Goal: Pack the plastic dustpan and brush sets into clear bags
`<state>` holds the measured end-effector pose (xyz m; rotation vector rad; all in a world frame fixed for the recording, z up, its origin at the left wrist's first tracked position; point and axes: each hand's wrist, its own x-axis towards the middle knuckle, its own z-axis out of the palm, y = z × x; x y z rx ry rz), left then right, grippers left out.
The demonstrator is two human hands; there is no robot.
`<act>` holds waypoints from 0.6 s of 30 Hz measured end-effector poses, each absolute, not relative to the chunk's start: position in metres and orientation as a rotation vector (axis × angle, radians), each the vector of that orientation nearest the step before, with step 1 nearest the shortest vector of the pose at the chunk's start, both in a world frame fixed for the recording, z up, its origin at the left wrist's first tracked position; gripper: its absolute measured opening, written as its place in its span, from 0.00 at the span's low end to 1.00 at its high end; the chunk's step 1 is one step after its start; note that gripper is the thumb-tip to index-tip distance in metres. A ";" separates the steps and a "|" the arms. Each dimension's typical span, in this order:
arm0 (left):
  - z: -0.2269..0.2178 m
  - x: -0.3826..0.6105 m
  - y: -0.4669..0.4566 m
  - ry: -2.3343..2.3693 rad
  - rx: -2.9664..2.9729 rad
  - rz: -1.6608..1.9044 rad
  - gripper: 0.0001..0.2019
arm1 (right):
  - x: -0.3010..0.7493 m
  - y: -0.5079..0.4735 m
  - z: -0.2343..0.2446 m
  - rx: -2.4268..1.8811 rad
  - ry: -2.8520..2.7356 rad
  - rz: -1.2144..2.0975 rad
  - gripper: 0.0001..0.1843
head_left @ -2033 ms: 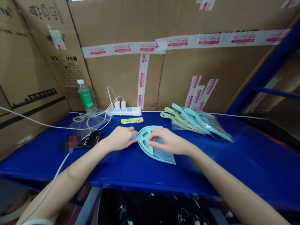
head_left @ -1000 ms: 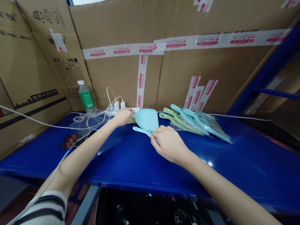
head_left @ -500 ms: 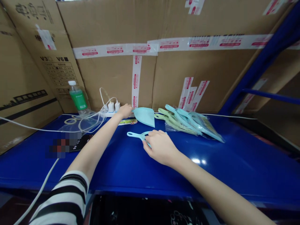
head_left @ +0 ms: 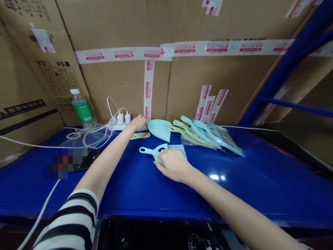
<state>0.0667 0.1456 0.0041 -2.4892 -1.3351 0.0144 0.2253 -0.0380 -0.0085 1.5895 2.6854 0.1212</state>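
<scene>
My left hand (head_left: 138, 123) reaches to the back of the blue table, its fingers closed at the narrow handle end of a light blue dustpan (head_left: 159, 130). That handle is hidden by the hand. Nearer to me lies a small light blue hand brush (head_left: 149, 150), its looped handle pointing left and its pale bristles to the right. My right hand (head_left: 173, 162) is on the brush head, thumb at the near edge and fingers curled over it. Part of the brush is covered by these fingers.
Bagged green and blue dustpan sets (head_left: 205, 133) lie to the right. A power strip (head_left: 118, 127) with white chargers and loose cables stands at the back left, near a green-labelled bottle (head_left: 82, 110). A dark flat object (head_left: 88, 160) lies by my left forearm. Cardboard (head_left: 117, 83) walls the back.
My right hand has shifted slightly left and down on the brush, so the bristles now show. The whole view has moved a little; my left hand stays at the dustpan.
</scene>
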 end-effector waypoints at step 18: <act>0.001 0.059 0.085 -1.248 -2.411 -0.106 0.21 | 0.228 -0.031 -0.012 1.598 2.665 0.133 0.20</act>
